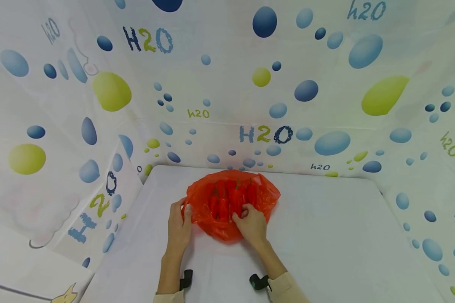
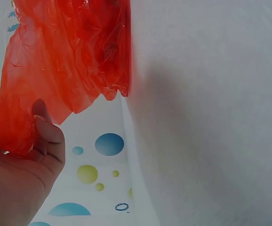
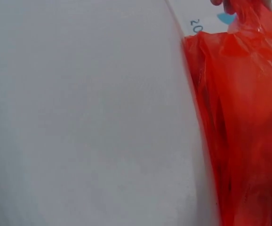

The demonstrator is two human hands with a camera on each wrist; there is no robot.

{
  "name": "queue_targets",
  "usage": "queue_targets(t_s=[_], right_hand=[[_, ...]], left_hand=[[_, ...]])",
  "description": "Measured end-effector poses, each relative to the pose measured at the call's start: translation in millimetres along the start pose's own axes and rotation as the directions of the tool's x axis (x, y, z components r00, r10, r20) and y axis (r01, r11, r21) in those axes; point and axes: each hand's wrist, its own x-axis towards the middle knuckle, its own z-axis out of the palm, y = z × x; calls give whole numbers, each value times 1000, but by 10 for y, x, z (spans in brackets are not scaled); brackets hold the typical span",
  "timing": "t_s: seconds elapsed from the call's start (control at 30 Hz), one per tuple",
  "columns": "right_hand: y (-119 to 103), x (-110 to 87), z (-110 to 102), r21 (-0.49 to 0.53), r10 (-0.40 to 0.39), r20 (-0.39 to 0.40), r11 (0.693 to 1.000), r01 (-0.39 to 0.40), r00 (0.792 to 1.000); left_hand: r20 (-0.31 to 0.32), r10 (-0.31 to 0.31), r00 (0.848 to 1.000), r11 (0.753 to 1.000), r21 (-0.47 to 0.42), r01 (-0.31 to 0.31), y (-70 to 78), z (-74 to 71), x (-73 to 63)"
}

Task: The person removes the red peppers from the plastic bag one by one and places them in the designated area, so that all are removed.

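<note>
A thin red plastic bag lies spread wide on the white table, its mouth facing up. Several long red peppers with green stems lie side by side inside it. At the bag's left edge, my left hand pinches the plastic between thumb and fingers; the left wrist view shows the film raised in that hand. My right hand reaches over the near right side, thumb and curled forefinger at the lower end of one pepper. In the right wrist view the bag's side hides most of that hand.
The white tabletop extends on both sides of the bag. Behind it hangs a white sheet printed with blue and green drops and H2O lettering. A black wrist camera sits on the left wrist, another on the right.
</note>
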Motion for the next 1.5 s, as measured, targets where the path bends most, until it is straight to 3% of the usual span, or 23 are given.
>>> queue_targets(t_s=[0.17, 0.63, 1.2, 1.5], right_hand=[[4, 6, -43, 5, 8, -25, 1000, -8, 1000], [-10, 79, -252, 46, 19, -51, 999, -16, 999], [139, 68, -513, 49, 31, -120, 998, -25, 992], [186, 118, -677, 36, 4, -157, 999, 1, 988]], left_hand=[[-36, 36, 999, 999, -10, -37, -3, 3, -5], [-36, 64, 997, 998, -9, -64, 12, 33, -4], [-40, 64, 997, 998, 14, -63, 14, 61, -3], [-26, 16, 1000, 1000, 7, -15, 20, 11, -27]])
